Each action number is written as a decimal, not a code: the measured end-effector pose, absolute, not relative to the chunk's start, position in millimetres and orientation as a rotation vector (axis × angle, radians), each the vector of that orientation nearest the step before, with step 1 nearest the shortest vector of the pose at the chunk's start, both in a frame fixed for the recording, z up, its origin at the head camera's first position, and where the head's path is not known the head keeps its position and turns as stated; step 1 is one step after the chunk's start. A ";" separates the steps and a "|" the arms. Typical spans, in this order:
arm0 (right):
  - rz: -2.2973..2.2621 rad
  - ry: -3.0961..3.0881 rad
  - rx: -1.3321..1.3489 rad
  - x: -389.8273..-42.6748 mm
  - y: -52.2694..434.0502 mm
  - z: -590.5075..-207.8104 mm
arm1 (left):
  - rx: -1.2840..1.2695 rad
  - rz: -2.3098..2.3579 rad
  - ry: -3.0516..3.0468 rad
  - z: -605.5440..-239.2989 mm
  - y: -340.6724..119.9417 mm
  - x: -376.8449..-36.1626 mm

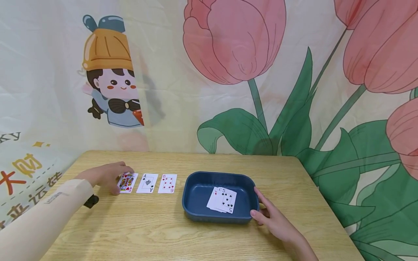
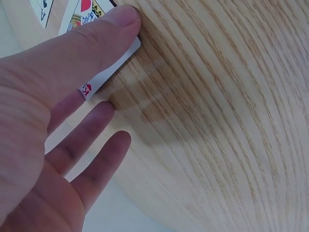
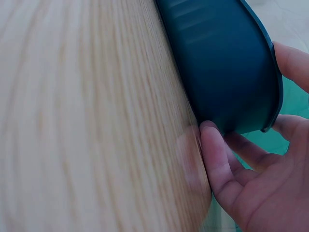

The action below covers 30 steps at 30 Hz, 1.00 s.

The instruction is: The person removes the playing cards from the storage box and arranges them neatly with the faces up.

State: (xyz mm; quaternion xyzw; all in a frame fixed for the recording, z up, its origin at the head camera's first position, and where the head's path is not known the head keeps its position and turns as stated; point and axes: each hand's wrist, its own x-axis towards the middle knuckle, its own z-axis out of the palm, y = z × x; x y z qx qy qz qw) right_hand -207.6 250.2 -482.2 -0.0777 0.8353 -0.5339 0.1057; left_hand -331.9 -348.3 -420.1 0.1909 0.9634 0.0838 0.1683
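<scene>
At the left of the table my left hand (image 1: 106,174) pinches a king of hearts card (image 1: 128,182) between thumb and fingers. In the left wrist view the thumb (image 2: 113,29) lies across the card's face, and the other fingers stretch out beside its edge. To the right of the king, an ace of spades (image 1: 147,183) and a six of diamonds (image 1: 167,183) lie face up in a row. My right hand (image 1: 277,222) holds the right end of a dark blue rectangular basin (image 1: 215,218), its fingertips at the rim and lower side. Inside lie several overlapping cards (image 1: 225,200), a five of spades on top.
All of this stands on a light wooden table (image 1: 137,224). Behind it hangs a printed cloth (image 1: 173,108) with pink tulips and a cartoon figure. A black device (image 1: 91,201) sits at my left wrist, below the sleeve (image 1: 49,214).
</scene>
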 end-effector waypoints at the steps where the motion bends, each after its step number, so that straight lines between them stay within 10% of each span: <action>1: -1.574 2.462 -0.228 -207.7 250.3 -482.6 | 0.536 0.238 2.735 -419.5 -347.8 -331.7; 30: -1.565 2.463 -0.231 -209.6 251.1 -484.3 | 0.512 0.205 2.730 -417.9 -347.2 -331.3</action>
